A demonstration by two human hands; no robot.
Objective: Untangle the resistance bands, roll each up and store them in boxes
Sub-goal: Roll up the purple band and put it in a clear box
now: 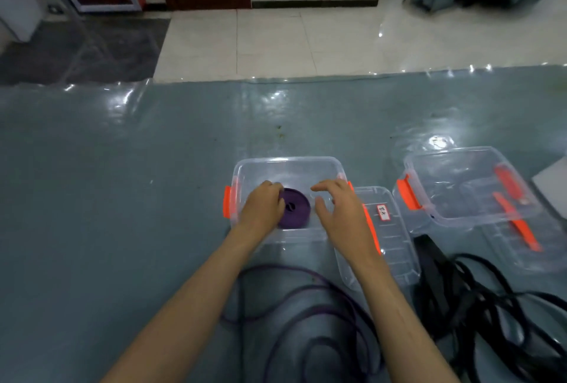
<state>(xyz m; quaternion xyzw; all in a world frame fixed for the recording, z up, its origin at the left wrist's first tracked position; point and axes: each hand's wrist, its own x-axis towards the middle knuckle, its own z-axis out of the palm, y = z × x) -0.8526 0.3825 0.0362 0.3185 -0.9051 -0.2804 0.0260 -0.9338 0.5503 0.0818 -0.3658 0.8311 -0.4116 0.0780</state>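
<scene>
Holding a rolled purple band (294, 209) down inside the clear box (288, 164), left hand (262, 209) curled round the roll's near-left edge, roll lying flat on the box floor. Just right of it, right hand (339, 209) hovering over the same box with fingers spread and relaxed, gripping nothing. Past the right hand, leaning against the box's side, a clear lid (389, 244) with a small handwritten label. Further right, well apart from both hands, a second clear box (460, 186) with orange latches, no roll visible in it. Below the wrists, between the forearms, loose purple bands (306, 306) looping over the mat; right of the right forearm, a heap of black bands (491, 299), tangled. Judging by this: one roll stored, most of the untangling, rolling and boxing left to do.
</scene>
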